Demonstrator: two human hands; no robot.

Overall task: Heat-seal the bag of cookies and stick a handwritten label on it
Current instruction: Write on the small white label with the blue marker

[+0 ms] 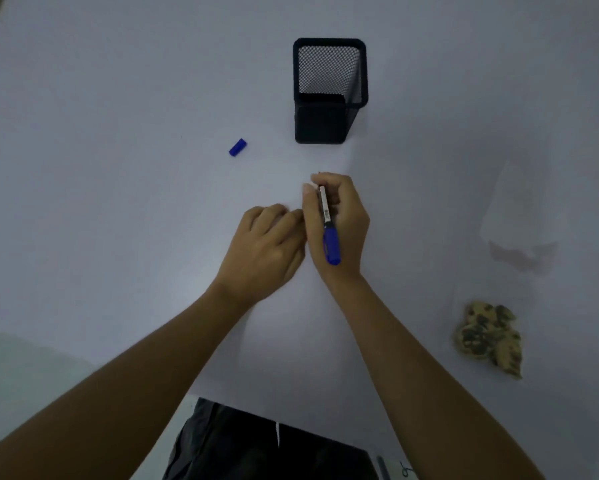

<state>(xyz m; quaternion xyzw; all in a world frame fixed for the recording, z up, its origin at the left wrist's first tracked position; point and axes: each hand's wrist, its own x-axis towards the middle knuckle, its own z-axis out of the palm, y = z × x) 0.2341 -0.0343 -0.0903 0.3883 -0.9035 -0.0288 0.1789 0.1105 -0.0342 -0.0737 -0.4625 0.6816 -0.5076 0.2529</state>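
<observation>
We look down from above at a pale tabletop (118, 98) and our two bare forearms reaching forward to its middle. Our right hand (339, 223) is closed around a blue-ended marker (327, 225), thumb and fingers pinching its white barrel near the tip, which points away from us and down at the surface; the grip reads as a writing hold. Our left hand (266, 244) lies palm down just beside it, fingers loosely curled and pressed to the table, touching the right hand, most likely pinning a small label in place so it does not slide under the pen. The label itself is hidden beneath the hands or lost against the white surface, so we cannot confirm it. The marker's blue cap (237, 147) lies off to the left and farther away, set aside out of the writing path. A black mesh pen holder (329, 91) stands upright beyond the hands and looks empty. The bag of cookies (488, 337) rests well apart at the right edge, near us; whether it is sealed we cannot tell. A faint, nearly transparent sheet or empty bag (512, 216) lies farther right.
</observation>
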